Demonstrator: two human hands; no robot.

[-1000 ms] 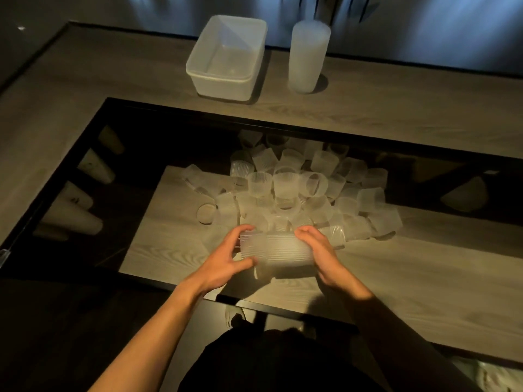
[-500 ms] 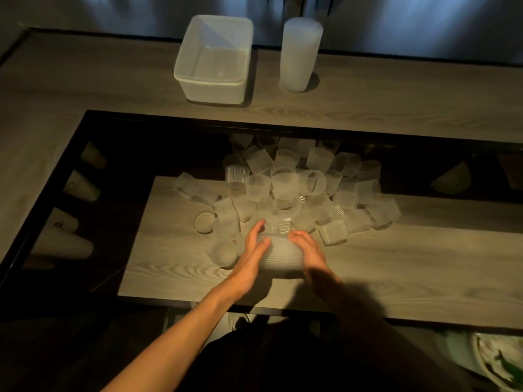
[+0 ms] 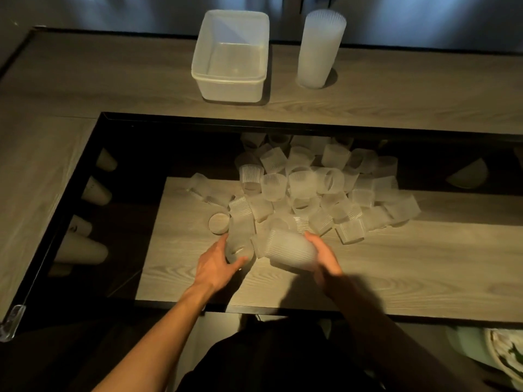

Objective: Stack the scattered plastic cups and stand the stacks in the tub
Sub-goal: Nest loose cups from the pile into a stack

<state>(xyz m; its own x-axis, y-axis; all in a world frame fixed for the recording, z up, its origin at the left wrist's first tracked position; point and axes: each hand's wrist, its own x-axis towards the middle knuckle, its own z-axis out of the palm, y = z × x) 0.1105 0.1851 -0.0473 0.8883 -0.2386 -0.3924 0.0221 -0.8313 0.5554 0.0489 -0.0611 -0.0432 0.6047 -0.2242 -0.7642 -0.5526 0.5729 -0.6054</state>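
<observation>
both forearms reach in from the bottom edge toward the near side of the pile. the left hand (image 3: 218,267) lies palm inward, its fingers and thumb curled round a single frosted cup (image 3: 239,244) at the pile's near left corner. the right hand (image 3: 325,258) cups the far end of a short stack of ribbed cups (image 3: 291,251), thumb on top and the other fingers hidden behind it; its wrist and forearm are lost in shadow.

the short stack lies on its side just above the wooden tabletop (image 3: 396,264), its long axis running from near right to far left, the narrower end toward the pile and the wider end in the palm. the single cup's long axis points away from the person; which end is its mouth i cannot tell.

the loose cups (image 3: 311,193) lie heaped every way just beyond the hands, and the far ones blur together in the dim light. the tub (image 3: 229,90) stands well apart at the far edge, with a tall stack (image 3: 321,49) upright just to its right, outside it. pale cone shapes (image 3: 93,190) at the left are too dark to name.
</observation>
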